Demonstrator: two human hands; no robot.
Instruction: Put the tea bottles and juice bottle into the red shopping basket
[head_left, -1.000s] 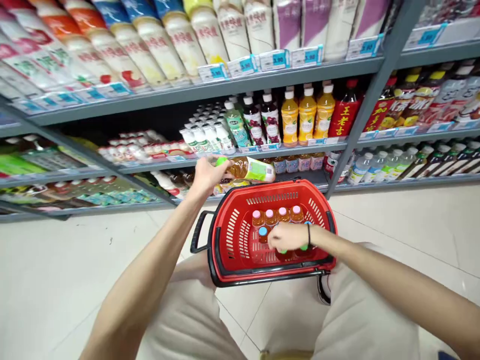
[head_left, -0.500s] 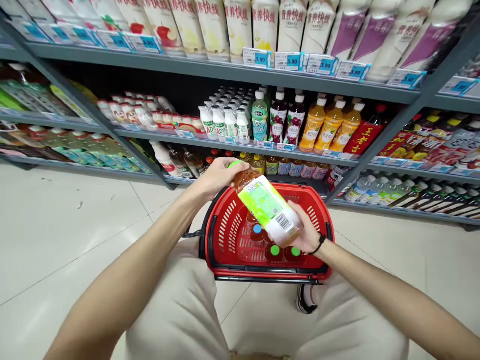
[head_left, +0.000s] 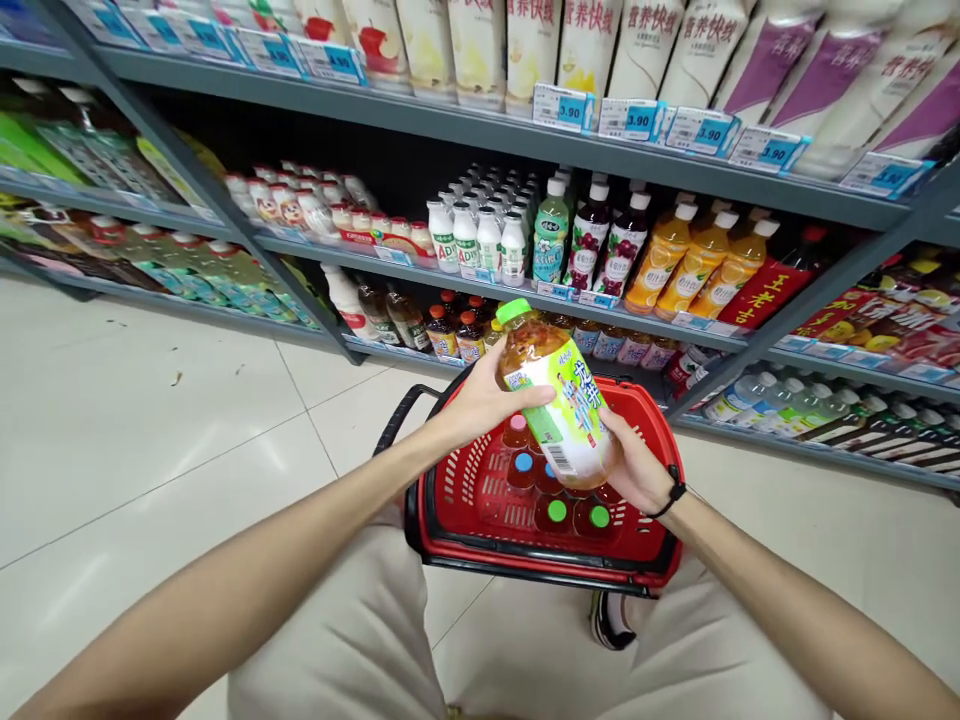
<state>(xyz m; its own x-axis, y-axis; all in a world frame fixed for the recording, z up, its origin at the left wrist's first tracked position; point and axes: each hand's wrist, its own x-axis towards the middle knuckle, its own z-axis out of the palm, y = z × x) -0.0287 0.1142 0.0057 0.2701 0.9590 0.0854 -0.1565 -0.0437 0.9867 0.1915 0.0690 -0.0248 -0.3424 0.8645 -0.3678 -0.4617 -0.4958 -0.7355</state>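
Note:
I hold a juice bottle [head_left: 559,400] with a green cap and green label over a red shopping basket [head_left: 457,480]. My left hand [head_left: 480,405] grips its upper left side, near the neck. My right hand [head_left: 637,465], with a black wrist band, cups the bottom of the bottle. The bottle is nearly upright, its cap tilted slightly left. Inside the basket stand several small bottles with pink, blue and green caps [head_left: 556,512].
The basket rests on the pale tiled floor [head_left: 150,420] in front of my knees. Grey store shelves [head_left: 480,135] packed with drink bottles and blue price tags run across the back. A slanted shelf post [head_left: 795,305] stands right of the basket.
My left hand brought the bottle from the shelf over the basket. My right hand left the basket's bottles and took the bottle's base. The bottle tipped from lying to nearly upright.

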